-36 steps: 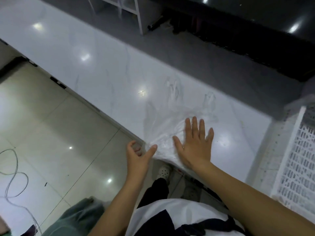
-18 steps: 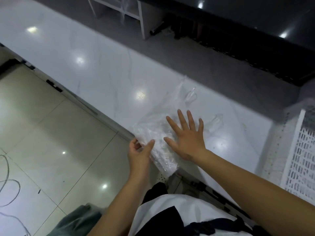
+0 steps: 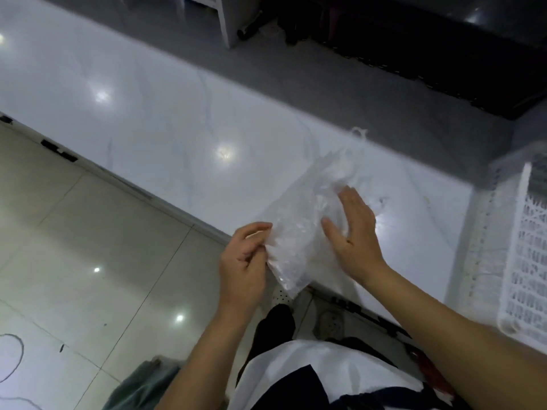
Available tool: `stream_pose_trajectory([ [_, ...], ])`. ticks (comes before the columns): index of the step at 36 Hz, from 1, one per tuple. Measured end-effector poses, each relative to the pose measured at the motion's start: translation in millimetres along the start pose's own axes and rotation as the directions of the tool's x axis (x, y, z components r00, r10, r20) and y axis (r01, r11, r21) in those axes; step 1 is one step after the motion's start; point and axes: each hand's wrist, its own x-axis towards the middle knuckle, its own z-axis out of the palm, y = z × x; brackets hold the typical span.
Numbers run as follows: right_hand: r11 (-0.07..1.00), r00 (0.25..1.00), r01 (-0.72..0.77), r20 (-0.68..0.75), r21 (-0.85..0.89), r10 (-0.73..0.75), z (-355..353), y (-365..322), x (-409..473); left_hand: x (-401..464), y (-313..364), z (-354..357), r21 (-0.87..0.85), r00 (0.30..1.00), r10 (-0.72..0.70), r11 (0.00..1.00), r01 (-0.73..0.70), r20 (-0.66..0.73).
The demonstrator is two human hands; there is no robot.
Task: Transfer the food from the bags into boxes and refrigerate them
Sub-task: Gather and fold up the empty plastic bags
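Observation:
A clear, empty-looking plastic bag [image 3: 299, 223] lies folded into a narrow strip at the front edge of the white marble counter [image 3: 165, 119], its lower end hanging over the edge. My left hand [image 3: 245, 258] pinches the bag's left edge with thumb and curled fingers. My right hand [image 3: 353, 232] lies flat with straight fingers against the bag's right side. The bag's handle loops [image 3: 358, 134] point away from me. No food or box is in view.
A white perforated plastic basket [image 3: 527, 255] stands on the counter at the right. A dark ledge and a white frame leg [image 3: 222, 22] lie beyond the counter. Glossy floor tiles [image 3: 74, 261] with a cable are at the left, below the counter edge.
The bag has been folded from a flat spread into a narrower strip. My right hand slid rightwards over it, while my left hand kept its pinch on the left edge.

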Motion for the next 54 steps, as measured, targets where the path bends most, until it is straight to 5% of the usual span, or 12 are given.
stream_pose_trajectory([
  [6, 0.984, 0.952, 0.169, -0.249, -0.064, -0.179, -72, -41, -43, 31, 34, 12, 0.089, 0.914, 0.304, 0.937, -0.338, 0.268],
  [12, 0.932, 0.858, 0.222, -0.396, -0.287, -0.327, -118, -72, -74, 44, 71, 46, 0.004, 0.833, 0.342, 0.924, -0.381, 0.435],
  [17, 0.848, 0.915, 0.037, -0.323, -0.529, -0.241, -125, -74, -105, 29, 112, 61, -0.097, 0.721, 0.333, 0.932, -0.349, 0.607],
  [23, 0.883, 0.762, -0.112, -0.61, -0.455, -0.217, -152, -62, -154, -25, 141, 73, -0.201, 0.55, 0.332, 0.937, -0.285, 0.767],
  [27, 0.907, 0.73, -0.118, -0.655, -0.405, -0.198, -172, -46, -213, -76, 151, 84, -0.264, 0.408, 0.358, 0.926, -0.269, 0.84],
  [31, 0.947, 0.704, -0.14, -0.702, -0.289, -0.11, -184, -28, -286, -137, 155, 99, -0.277, 0.326, 0.434, 0.86, -0.429, 0.84],
  [34, 0.967, 0.653, -0.176, -0.757, -0.183, -0.024, -188, -11, -352, -190, 155, 114, -0.248, 0.219, 0.53, 0.672, -0.698, 0.819],
  [37, 0.966, 0.62, -0.238, -0.782, -0.105, 0.067, -184, 10, -417, -245, 147, 135, -0.309, 0.096, 0.579, 0.561, -0.768, 0.81],
  [46, 0.861, 0.526, -0.498, -0.826, -0.107, 0.202, -152, 109, -575, -395, 66, 214, -0.496, -0.231, 0.532, 0.433, -0.752, 0.815],
  [54, 0.72, 0.406, -0.693, -0.82, 0.012, 0.404, -145, 214, -640, -470, -16, 307, -0.52, -0.401, 0.349, 0.388, -0.761, 0.847],
])
